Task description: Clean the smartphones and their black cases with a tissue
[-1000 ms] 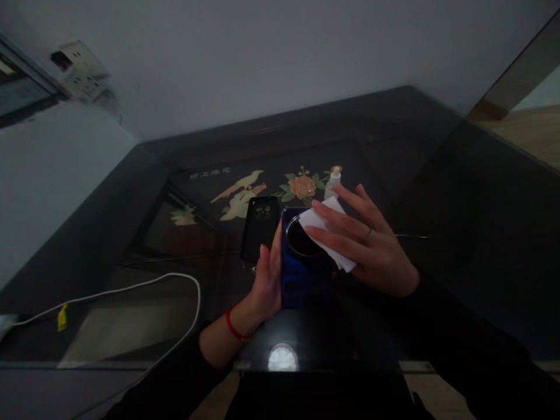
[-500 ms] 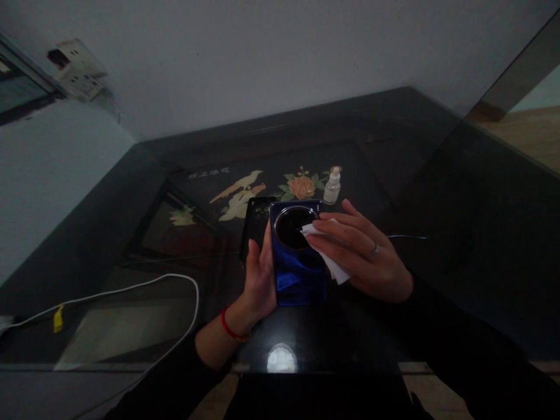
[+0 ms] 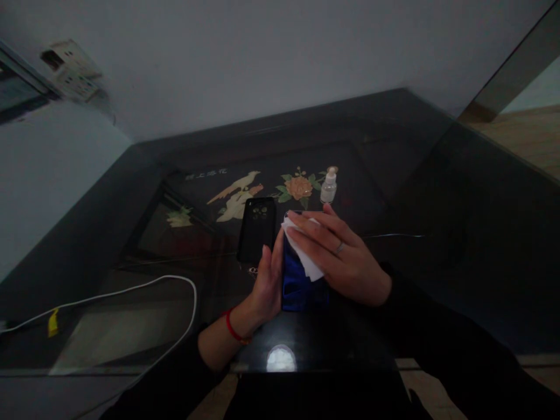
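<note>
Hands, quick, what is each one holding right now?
Left hand: closed on the blue phone.
Right hand: holding a white wipe against the phone.

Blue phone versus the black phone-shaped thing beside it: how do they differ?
The blue phone is glossy blue; the black phone-shaped thing is matt black. The left hand holds the blue phone up off the glass table; the black one lies flat on it, untouched. The right hand presses a white cloth over the blue phone's top; the black one is uncovered. Both are similar rectangles pointing away from the person.
</note>
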`<state>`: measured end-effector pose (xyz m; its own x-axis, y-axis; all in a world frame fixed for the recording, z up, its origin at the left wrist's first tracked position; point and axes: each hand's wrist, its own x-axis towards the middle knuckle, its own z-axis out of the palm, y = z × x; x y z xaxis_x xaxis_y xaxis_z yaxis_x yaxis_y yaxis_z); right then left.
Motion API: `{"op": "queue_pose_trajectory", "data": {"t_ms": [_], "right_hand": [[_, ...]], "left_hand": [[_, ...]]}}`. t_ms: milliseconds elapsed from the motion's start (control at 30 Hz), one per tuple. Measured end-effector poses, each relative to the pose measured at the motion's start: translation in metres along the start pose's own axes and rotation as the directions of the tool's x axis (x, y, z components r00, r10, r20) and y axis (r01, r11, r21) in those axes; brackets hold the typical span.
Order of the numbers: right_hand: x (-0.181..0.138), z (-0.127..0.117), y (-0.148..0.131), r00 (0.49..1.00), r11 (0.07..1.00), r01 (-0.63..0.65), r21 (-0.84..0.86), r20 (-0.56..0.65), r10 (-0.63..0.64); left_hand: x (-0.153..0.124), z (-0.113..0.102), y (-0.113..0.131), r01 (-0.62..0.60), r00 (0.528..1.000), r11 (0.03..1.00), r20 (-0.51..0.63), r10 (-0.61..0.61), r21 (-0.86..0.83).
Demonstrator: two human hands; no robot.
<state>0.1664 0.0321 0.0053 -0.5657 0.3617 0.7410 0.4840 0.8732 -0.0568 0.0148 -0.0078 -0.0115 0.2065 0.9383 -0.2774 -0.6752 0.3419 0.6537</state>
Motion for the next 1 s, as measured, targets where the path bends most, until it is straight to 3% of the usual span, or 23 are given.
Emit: {"op": "queue_pose_trajectory", "data": {"t_ms": [100, 200, 300, 367, 500, 767, 1000], "right_hand": [[-0.001, 0.003, -0.004, 0.990, 0.991, 0.131, 0.021, 0.047, -0.132], [-0.006, 0.002, -0.001, 0.978, 0.975, 0.206, 0.078, 0.006, -0.207], [-0.011, -0.003, 0.009, 0.989, 0.986, 0.146, 0.086, -0.038, -0.143], [-0.013, -0.007, 0.017, 0.996, 0.997, 0.027, 0.070, -0.090, -0.021], [-0.013, -0.011, 0.023, 0.958, 0.980, -0.188, 0.063, -0.207, 0.198], [-0.006, -0.005, 0.011, 0.983, 0.988, -0.128, 0.090, -0.123, 0.139], [-0.012, -0.005, 0.014, 0.988, 0.988, -0.129, 0.085, -0.070, 0.135]], "left_hand": [[0.002, 0.000, 0.002, 0.006, 0.999, 1.000, -0.045, -0.006, -0.018], [0.003, 0.000, 0.010, -0.014, 0.999, 0.999, -0.032, 0.012, -0.044], [0.004, 0.001, 0.018, -0.019, 1.000, 0.998, 0.003, 0.019, -0.064], [0.004, 0.001, 0.022, -0.004, 0.999, 0.998, 0.041, 0.007, -0.067], [0.002, 0.001, 0.022, 0.092, 0.984, 0.994, 0.156, -0.081, -0.063], [0.001, 0.000, 0.008, 0.025, 0.995, 0.999, 0.096, -0.022, -0.026], [0.003, 0.001, 0.018, 0.014, 0.996, 0.995, 0.085, -0.006, -0.095]]}}
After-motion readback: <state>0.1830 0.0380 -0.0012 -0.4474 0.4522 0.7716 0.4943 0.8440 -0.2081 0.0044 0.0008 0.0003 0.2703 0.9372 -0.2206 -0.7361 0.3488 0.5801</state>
